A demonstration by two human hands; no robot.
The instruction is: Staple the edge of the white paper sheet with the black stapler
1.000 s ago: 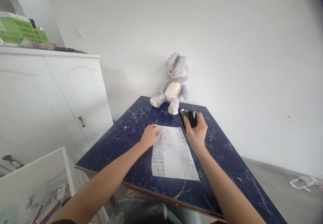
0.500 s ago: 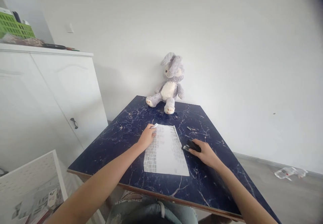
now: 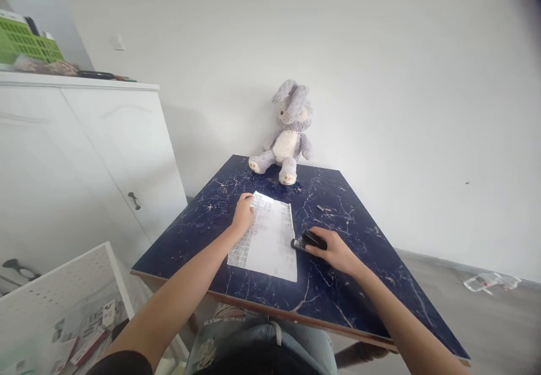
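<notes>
Printed sheets of paper [image 3: 270, 242] lie on the dark blue marbled table [image 3: 350, 301], tilted slightly. My left hand [image 3: 243, 215] is closed on their upper left edge, fingers partly hidden by the paper. In my right hand [image 3: 337, 251] is a black stapler [image 3: 311, 240], its front end at the right edge of the paper. Whether the jaws are around that edge or only beside it, I cannot tell. A small grey strip [image 3: 320, 208] lies on the table beyond the stapler.
A plush rabbit [image 3: 287, 145] sits at the table's far edge against the wall. Left of the table are a white cabinet [image 3: 122, 138] and a white bin [image 3: 110, 256] with packets inside. Clear plastic packaging [image 3: 492, 282] lies on the floor at right.
The paper has turned a little and shifted left with my left hand. My right hand has brought the stapler leftward, keeping it by the paper's right edge. The view has shifted slightly.
</notes>
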